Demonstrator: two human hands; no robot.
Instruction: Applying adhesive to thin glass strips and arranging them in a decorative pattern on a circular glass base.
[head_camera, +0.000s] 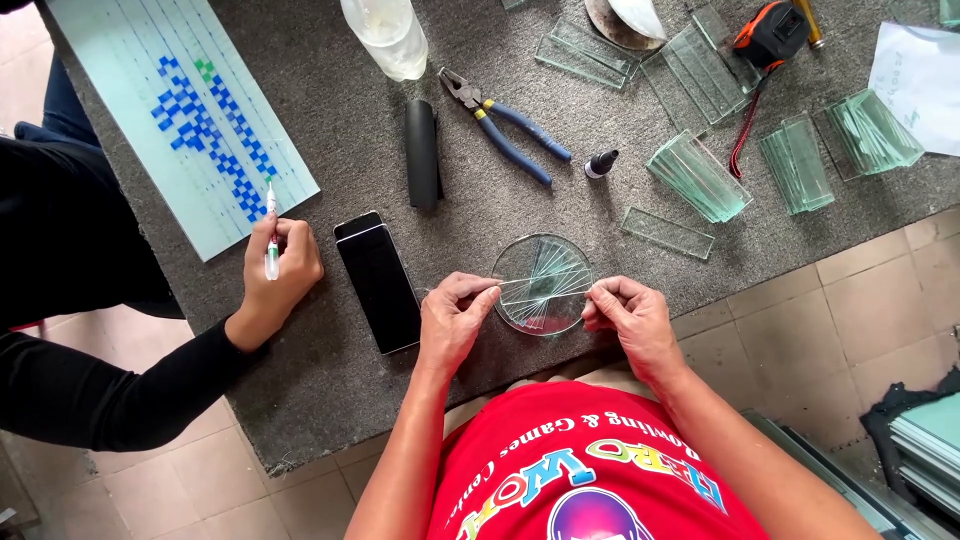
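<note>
Here the person's left hand (455, 315) and right hand (628, 315) were both pinched shut on the two ends of a thin clear glass strip (545, 283), thumb and fingertips closed on it at each side, so that the strip was stretched level between them. The strip lay across the top of a round glass disc (520, 260), which rested on the grey felt-covered table (330, 370) just in front of the person's red shirt; several more narrow strips fanned out over the disc like spokes, though whether the held strip touched them could not be told. Just left of the left hand lay a black phone (380, 282), face up, and beyond it a co-worker's hand (280, 275) in a black sleeve was closed around a white marker pen (271, 235), its tip near a pale sheet with a blue and green checked pattern (170, 110). Farther up the table lay a black cylinder (423, 152), blue-handled pliers (505, 125) and a small black-capped bottle (600, 163), well apart from the disc. A single glass strip (667, 232) lay flat just beyond the right hand, and stacks of greenish cut glass strips (698, 175) stood spread over the upper right of the table, near an orange and black tape measure (772, 35). A clear plastic bottle (388, 35) lay at the top edge.
</note>
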